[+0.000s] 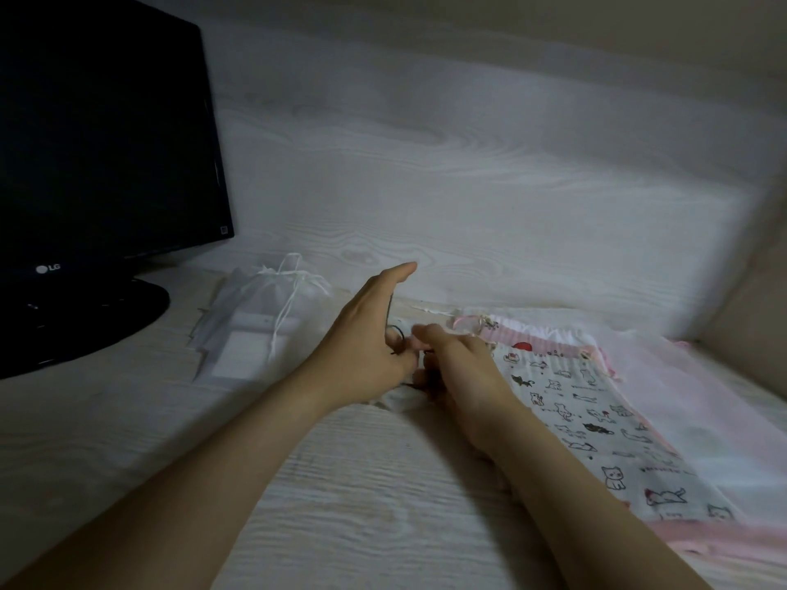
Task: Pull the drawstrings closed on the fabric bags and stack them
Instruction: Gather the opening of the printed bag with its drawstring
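Observation:
A cat-print fabric bag lies flat on the desk at the right, on top of a sheer pink bag and a pink-striped bag. My right hand rests on the cat-print bag's left end and pinches a dark drawstring. My left hand meets it there, lower fingers curled on the same cord, thumb stretched up. The bag's mouth is hidden under both hands. A sheer white bag with its white cord drawn tight lies to the left.
A black LG monitor on a round stand fills the left side, close to the white bag. The pale wood-grain desk meets a matching back panel. A beige wall rises at the far right.

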`<state>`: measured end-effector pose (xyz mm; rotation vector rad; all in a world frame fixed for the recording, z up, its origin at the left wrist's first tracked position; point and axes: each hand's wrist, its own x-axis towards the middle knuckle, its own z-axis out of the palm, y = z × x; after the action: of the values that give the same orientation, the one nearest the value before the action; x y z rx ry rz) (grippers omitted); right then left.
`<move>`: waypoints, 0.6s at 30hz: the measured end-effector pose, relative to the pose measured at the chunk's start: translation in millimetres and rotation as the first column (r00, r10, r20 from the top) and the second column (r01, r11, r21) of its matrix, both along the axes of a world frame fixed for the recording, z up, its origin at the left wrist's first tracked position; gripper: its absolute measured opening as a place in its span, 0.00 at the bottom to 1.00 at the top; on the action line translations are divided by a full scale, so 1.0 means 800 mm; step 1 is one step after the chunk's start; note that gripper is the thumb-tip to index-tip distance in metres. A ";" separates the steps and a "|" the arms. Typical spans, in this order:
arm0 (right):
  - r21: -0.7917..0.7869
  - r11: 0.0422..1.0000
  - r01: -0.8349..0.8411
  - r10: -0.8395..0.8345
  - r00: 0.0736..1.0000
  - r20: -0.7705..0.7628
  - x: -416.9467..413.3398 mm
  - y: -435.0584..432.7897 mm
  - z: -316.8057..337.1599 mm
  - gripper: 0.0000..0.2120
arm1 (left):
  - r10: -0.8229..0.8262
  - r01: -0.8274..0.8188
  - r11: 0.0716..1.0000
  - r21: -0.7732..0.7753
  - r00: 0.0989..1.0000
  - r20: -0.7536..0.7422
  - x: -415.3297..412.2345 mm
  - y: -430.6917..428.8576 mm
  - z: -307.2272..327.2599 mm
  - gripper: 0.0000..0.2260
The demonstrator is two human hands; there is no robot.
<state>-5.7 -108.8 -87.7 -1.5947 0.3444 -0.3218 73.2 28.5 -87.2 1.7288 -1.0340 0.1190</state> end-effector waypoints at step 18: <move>-0.440 0.811 0.387 -0.177 0.878 0.445 0.007 0.003 -0.013 0.07 | 0.029 -0.029 0.999 -0.025 1.000 0.006 0.000 0.001 0.000 0.32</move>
<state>-0.2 -106.3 -98.3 -1.9553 0.1978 -1.0271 73.5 29.7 -87.1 1.7224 -1.0082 0.1559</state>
